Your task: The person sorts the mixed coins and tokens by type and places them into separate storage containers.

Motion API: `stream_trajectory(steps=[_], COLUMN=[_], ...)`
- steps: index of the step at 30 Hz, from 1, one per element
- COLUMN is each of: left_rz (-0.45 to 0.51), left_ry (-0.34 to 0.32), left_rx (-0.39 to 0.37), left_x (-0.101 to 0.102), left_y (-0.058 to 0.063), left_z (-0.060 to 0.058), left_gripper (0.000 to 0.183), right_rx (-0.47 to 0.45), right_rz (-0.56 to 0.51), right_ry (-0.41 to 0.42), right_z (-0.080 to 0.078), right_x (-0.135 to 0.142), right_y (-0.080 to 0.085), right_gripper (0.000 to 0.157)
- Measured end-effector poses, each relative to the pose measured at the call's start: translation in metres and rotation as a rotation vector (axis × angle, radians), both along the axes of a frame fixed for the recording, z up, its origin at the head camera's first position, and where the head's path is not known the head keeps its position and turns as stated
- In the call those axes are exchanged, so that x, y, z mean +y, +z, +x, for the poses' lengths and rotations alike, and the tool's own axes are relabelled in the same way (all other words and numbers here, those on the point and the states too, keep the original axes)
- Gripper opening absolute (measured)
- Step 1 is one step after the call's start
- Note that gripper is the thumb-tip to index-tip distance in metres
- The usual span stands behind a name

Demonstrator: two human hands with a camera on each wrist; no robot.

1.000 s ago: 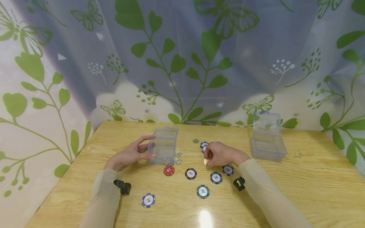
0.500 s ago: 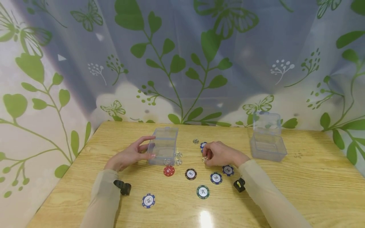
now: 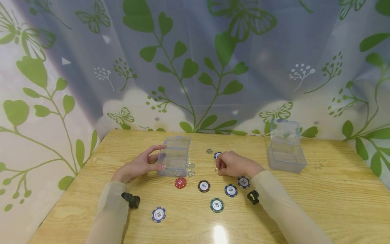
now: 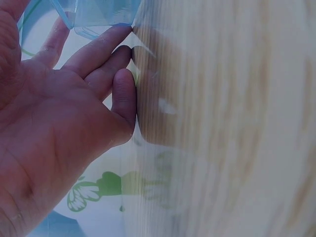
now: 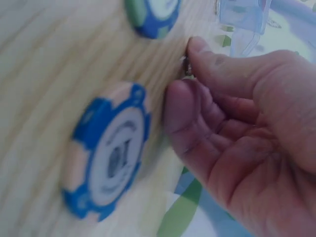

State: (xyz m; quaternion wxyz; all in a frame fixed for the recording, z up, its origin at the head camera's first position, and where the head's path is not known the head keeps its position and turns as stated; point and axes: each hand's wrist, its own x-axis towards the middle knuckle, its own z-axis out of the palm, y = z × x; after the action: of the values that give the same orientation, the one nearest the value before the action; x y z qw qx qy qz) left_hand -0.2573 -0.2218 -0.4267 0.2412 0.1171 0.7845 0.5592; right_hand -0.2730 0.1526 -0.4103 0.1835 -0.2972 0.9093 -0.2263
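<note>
In the head view my left hand (image 3: 141,163) holds the left side of a clear plastic box (image 3: 173,156), thumb near the front and index finger farther back; its lid lies open behind. In the left wrist view, fingertips meet the box's edge (image 4: 106,12). My right hand (image 3: 237,164) is low over the table, thumb and index finger pinching a small shiny coin (image 3: 218,170), mostly hidden by the fingertips. Just beyond the hand lies a partly covered blue chip (image 3: 217,155). Another blue-edged chip (image 5: 116,155) stands out near the right hand in the right wrist view.
Chips lie nearer the front: a red chip (image 3: 180,182), black chip (image 3: 203,186), green chip (image 3: 217,205) and several blue ones. Coins (image 3: 191,165) sit beside the left box, and one coin (image 3: 209,151) farther back. A second open clear box (image 3: 286,157) stands at right.
My right hand has shifted slightly left and away from me with the coin at its fingertips, covering part of the blue chip. The left hand and box have stayed still.
</note>
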Motion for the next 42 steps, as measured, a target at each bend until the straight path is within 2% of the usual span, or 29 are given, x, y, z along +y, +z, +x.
stream_trajectory(steps=[5, 9, 14, 18, 21, 26, 29, 33, 42], left_rz=[0.001, 0.004, 0.005, 0.004, 0.014, 0.016, 0.013, 0.013, 0.018], left_ry=[0.003, 0.004, -0.003, -0.002, 0.005, 0.001, 0.001, -0.001, -0.005], left_rx=[0.004, 0.004, 0.009, 0.015, 0.005, -0.008, -0.008, 0.000, -0.008], left_x=[0.000, -0.001, -0.001, -0.001, 0.000, 0.000, -0.001, 0.000, 0.000], left_y=[0.001, 0.001, 0.000, 0.001, 0.001, 0.001, 0.001, 0.001, 0.000], left_z=[0.001, 0.001, 0.001, 0.001, 0.001, 0.001, 0.002, 0.001, 0.000], left_gripper=[0.082, 0.082, 0.083, 0.083, 0.083, 0.083, 0.084, 0.084, 0.084], right_rx=[-0.031, -0.018, -0.021, 0.015, 0.044, -0.005, -0.033, -0.051, -0.078], right_rz=[0.074, 0.122, 0.122, 0.096, 0.025, -0.152, -0.205, -0.225, -0.212], right_ry=[0.024, 0.038, 0.036, 0.048, 0.065, 0.027, 0.030, 0.050, 0.020], right_z=[0.003, 0.004, 0.005, 0.004, 0.002, -0.003, -0.007, -0.010, -0.010], right_x=[-0.007, -0.010, -0.009, -0.005, 0.000, 0.014, 0.021, 0.023, 0.020], right_y=[0.006, 0.007, 0.006, 0.004, -0.002, -0.017, -0.022, -0.021, -0.019], right_gripper=[0.004, 0.006, 0.003, 0.004, 0.005, 0.014, 0.021, 0.024, 0.017])
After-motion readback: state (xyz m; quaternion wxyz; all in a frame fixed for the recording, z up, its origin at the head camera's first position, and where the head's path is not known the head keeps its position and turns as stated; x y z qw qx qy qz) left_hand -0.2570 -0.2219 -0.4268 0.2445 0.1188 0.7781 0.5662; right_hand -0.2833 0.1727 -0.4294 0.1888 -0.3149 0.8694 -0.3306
